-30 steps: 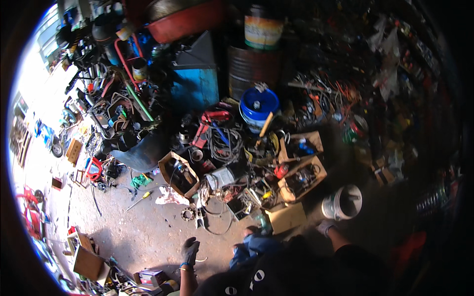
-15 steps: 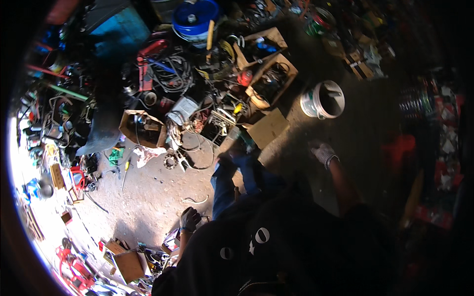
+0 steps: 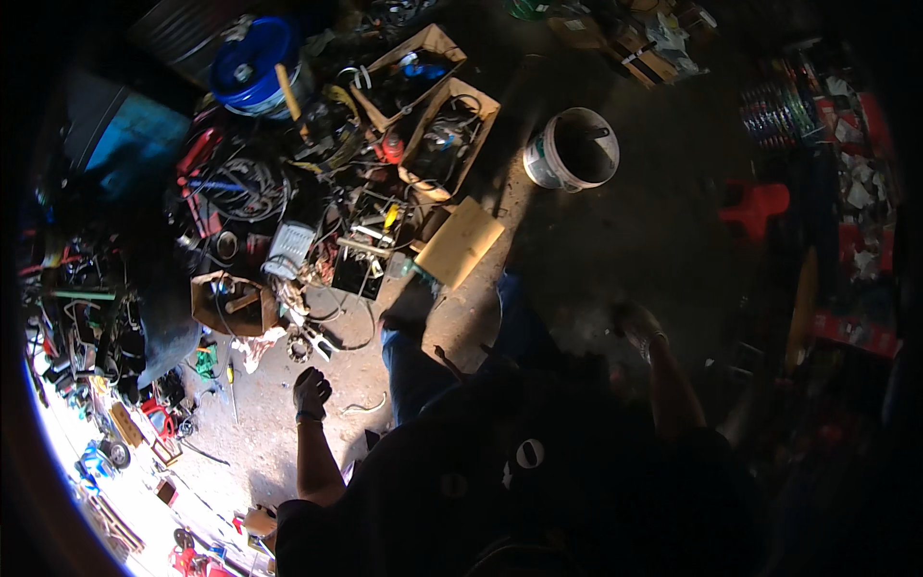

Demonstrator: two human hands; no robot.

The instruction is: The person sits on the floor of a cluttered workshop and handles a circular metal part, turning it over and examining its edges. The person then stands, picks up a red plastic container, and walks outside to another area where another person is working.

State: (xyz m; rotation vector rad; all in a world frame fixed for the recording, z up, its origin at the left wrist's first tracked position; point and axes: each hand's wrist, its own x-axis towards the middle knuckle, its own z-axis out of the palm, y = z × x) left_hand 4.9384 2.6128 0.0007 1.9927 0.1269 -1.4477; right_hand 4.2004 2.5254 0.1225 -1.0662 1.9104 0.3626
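My left hand (image 3: pixel 311 389), in a glove, hangs over the lit concrete floor (image 3: pixel 269 394) with its fingers curled closed; whether it holds anything is hidden. Near it lie an open cardboard box (image 3: pixel 207 308) and a yellow-handled tool (image 3: pixel 231 385). My right hand (image 3: pixel 637 325), gloved and in shadow, hangs with loosely extended fingers and nothing visible in it. Above it stands a white bucket (image 3: pixel 541 159). A flat piece of cardboard (image 3: pixel 460 240) lies beyond my feet, near boxes of mixed parts (image 3: pixel 433 144).
Piles of hoses, metal parts and scrap crowd the left and far side, with a blue-lidded drum (image 3: pixel 255 58) and a blue cabinet (image 3: pixel 135 139). At the right are a red stool (image 3: pixel 755 207) and coiled items (image 3: pixel 779 106).
My view has tilted down and turned, bringing the shadowed right side and red stool further into view. Both hands appear at shifted positions; neither has visibly picked up anything.
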